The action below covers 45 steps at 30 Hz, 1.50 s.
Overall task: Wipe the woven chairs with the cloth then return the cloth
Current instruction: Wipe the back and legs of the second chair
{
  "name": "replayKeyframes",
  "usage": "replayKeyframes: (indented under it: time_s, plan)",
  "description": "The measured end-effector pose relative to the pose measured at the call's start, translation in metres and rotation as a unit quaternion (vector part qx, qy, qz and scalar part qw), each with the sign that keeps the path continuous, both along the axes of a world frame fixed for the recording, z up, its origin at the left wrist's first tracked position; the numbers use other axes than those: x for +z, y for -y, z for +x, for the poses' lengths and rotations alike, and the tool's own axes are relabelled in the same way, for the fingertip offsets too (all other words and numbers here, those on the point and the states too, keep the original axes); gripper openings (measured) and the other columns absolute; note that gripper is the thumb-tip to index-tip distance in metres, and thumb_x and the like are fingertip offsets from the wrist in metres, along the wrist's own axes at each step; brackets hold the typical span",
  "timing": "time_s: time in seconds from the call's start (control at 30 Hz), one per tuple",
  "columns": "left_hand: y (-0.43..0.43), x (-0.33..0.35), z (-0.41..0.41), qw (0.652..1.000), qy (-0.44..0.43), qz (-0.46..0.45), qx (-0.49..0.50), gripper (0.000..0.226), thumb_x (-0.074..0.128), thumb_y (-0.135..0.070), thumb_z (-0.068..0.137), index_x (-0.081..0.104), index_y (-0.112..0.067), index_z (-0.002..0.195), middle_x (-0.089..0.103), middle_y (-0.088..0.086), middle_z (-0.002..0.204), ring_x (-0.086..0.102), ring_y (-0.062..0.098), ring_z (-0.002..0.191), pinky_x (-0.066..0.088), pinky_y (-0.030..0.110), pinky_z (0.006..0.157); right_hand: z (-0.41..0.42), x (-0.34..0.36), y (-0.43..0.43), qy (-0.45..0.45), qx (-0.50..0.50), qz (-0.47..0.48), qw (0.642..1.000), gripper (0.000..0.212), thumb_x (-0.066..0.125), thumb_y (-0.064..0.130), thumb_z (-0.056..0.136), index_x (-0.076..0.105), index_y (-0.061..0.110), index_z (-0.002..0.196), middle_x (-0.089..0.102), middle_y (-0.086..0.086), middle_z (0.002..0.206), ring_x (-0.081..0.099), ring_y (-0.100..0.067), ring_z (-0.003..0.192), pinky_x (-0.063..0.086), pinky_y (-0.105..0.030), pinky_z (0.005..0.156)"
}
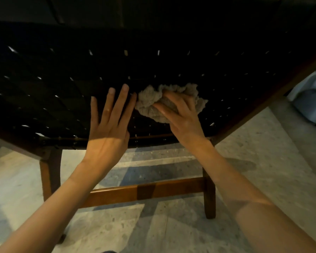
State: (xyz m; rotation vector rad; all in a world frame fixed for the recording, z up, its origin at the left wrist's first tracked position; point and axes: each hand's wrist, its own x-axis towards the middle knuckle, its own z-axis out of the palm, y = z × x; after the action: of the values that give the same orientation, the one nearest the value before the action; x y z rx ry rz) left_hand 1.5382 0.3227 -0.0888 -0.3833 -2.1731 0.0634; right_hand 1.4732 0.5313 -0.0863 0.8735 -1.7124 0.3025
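Note:
A woven chair (62,73) with a black strap seat and a brown wooden frame fills the upper part of the view. A crumpled grey-beige cloth (150,101) lies on the seat near its front edge. My right hand (179,114) presses down on the cloth, fingers spread over it and gripping it. My left hand (109,123) rests flat on the black weave just left of the cloth, fingers apart, its fingertips almost touching the cloth's edge. Part of the cloth is hidden under my right hand.
The chair's wooden legs (49,172) and front crossbar (150,190) stand below on a pale speckled stone floor (263,136). A pale grey-white object (312,105) sits on the floor at the right edge, beside the chair's side rail.

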Motion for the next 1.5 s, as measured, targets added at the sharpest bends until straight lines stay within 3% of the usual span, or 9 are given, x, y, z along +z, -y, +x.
replayKeyframes:
  time_s: [0.23, 0.3, 0.4, 0.53, 0.8, 0.97, 1.1, 1.27, 1.5]
  plan:
    - [0.013, -0.009, 0.008, 0.999, 0.033, -0.019, 0.007, 0.082, 0.062, -0.001, 0.081, 0.02, -0.011, 0.151, 0.005, 0.011, 0.158, -0.006, 0.027, 0.146, 0.008, 0.058, 0.115, -0.012, -0.098, -0.01, 0.22, -0.093, 0.132, 0.962, 0.068, 0.081, -0.014, 0.048, 0.071, 0.014, 0.11, 0.039, -0.006, 0.126, 0.037, -0.032, 0.109, 0.056, -0.045, 0.073]
    - [0.013, -0.007, 0.009, 0.999, 0.038, -0.021, 0.005, 0.082, 0.063, -0.001, 0.081, 0.021, -0.012, 0.151, 0.007, 0.01, 0.158, -0.002, 0.027, 0.146, 0.011, 0.058, 0.115, -0.008, -0.09, -0.005, 0.253, -0.106, 0.153, 0.949, 0.048, 0.071, -0.009, 0.063, 0.073, 0.011, 0.106, 0.047, -0.013, 0.125, 0.045, -0.039, 0.11, 0.056, -0.053, 0.074]
    - [0.013, -0.007, 0.014, 0.999, 0.046, -0.011, 0.007, 0.084, 0.064, -0.001, 0.08, 0.02, -0.013, 0.151, 0.007, 0.01, 0.158, -0.002, 0.028, 0.146, 0.011, 0.059, 0.115, -0.002, -0.066, -0.007, 0.231, -0.103, 0.228, 0.94, 0.049, 0.034, 0.02, 0.08, 0.071, 0.014, 0.111, 0.058, -0.015, 0.121, 0.048, -0.037, 0.112, 0.053, -0.049, 0.084]
    - [0.023, -0.003, 0.024, 0.999, 0.031, 0.022, 0.025, 0.082, 0.062, -0.004, 0.084, 0.018, -0.014, 0.151, 0.001, 0.011, 0.158, -0.01, 0.028, 0.144, 0.009, 0.059, 0.115, 0.031, -0.033, -0.002, 0.092, -0.025, 0.216, 0.972, 0.044, 0.051, -0.002, 0.086, 0.061, 0.015, 0.126, 0.042, -0.008, 0.125, 0.041, -0.029, 0.11, 0.045, -0.042, 0.09]
    - [0.055, 0.018, 0.031, 0.997, 0.005, 0.061, 0.05, 0.081, 0.058, -0.006, 0.089, 0.01, -0.018, 0.153, -0.008, 0.007, 0.157, -0.019, 0.027, 0.142, 0.004, 0.061, 0.114, 0.063, 0.101, 0.039, -0.196, -0.016, 0.026, 0.98, 0.024, 0.072, 0.012, 0.087, 0.067, 0.011, 0.11, 0.05, -0.007, 0.117, 0.048, -0.024, 0.1, 0.049, -0.037, 0.077]
    - [0.058, 0.023, 0.031, 0.996, -0.003, 0.073, 0.046, 0.083, 0.061, -0.006, 0.086, 0.012, -0.017, 0.152, -0.001, 0.013, 0.156, -0.013, 0.029, 0.142, 0.005, 0.059, 0.115, 0.047, 0.11, 0.061, -0.152, 0.009, -0.032, 0.988, 0.014, 0.065, 0.016, 0.093, 0.076, 0.008, 0.097, 0.063, -0.005, 0.112, 0.047, -0.022, 0.103, 0.052, -0.033, 0.083]
    - [0.064, 0.025, 0.027, 0.997, -0.002, 0.067, 0.031, 0.083, 0.06, -0.003, 0.085, 0.013, -0.017, 0.152, 0.0, 0.014, 0.156, -0.008, 0.032, 0.143, 0.006, 0.061, 0.115, 0.037, 0.091, 0.06, -0.111, 0.007, -0.006, 0.994, 0.025, 0.048, 0.011, 0.1, 0.07, 0.008, 0.113, 0.043, -0.001, 0.122, 0.038, -0.023, 0.109, 0.029, -0.018, 0.105]
    - [0.064, 0.023, 0.022, 0.997, -0.005, 0.072, 0.02, 0.078, 0.057, 0.0, 0.086, 0.016, -0.014, 0.152, 0.002, 0.015, 0.155, -0.005, 0.036, 0.143, 0.008, 0.06, 0.115, 0.006, 0.02, 0.055, -0.06, -0.007, 0.094, 0.994, 0.032, 0.032, 0.005, 0.103, 0.05, 0.017, 0.126, 0.039, -0.003, 0.126, 0.038, -0.027, 0.106, 0.046, -0.036, 0.083]
    - [0.065, 0.02, 0.017, 0.997, -0.017, 0.071, 0.012, 0.078, 0.056, 0.002, 0.085, 0.015, -0.014, 0.15, 0.004, 0.015, 0.154, -0.007, 0.033, 0.142, 0.01, 0.059, 0.115, -0.021, -0.085, 0.069, 0.059, -0.053, 0.201, 0.976, 0.042, 0.045, 0.007, 0.078, 0.073, 0.018, 0.108, 0.043, -0.003, 0.119, 0.042, -0.025, 0.104, 0.042, -0.036, 0.092]
